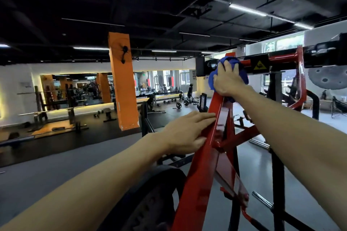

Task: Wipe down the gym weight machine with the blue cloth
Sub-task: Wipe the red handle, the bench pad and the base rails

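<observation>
Cloth: the blue cloth (228, 73) sits bunched at the top of the red frame (204, 154), at about 1 o'clock in the view, where the sloping red beam meets the black crossbar (281, 62).
Right hand: the right hand (228, 80) lies on the cloth with fingers spread and nearly straight, palm pressing it against the joint; it pushes the cloth flat and does not clutch it.
Left hand: the left hand (185, 133) rests near the centre of the view on the left edge of the red beam, fingers straight and together, pointing to 3 o'clock; it holds nothing and seems to brace the body.
Machine: the red beam runs from 6 o'clock up to 1 o'clock; a black weight plate (150, 202) sits at 6 o'clock, chrome pegs (262, 200) at 5 o'clock, a yellow warning sticker (260, 65) at 2 o'clock on the crossbar.
Done so far: I cannot tell which parts are already wiped; the beam below the cloth shines, but gloss paint would look so anyway.
Step in hand: wiping the top joint, by my judgement.
Left to do: probably the crossbar toward 2 o'clock, the far red upright (300, 80), the lower struts and pegs.
Progress: likely early or midway, since the cloth covers one small spot of a large machine.
</observation>
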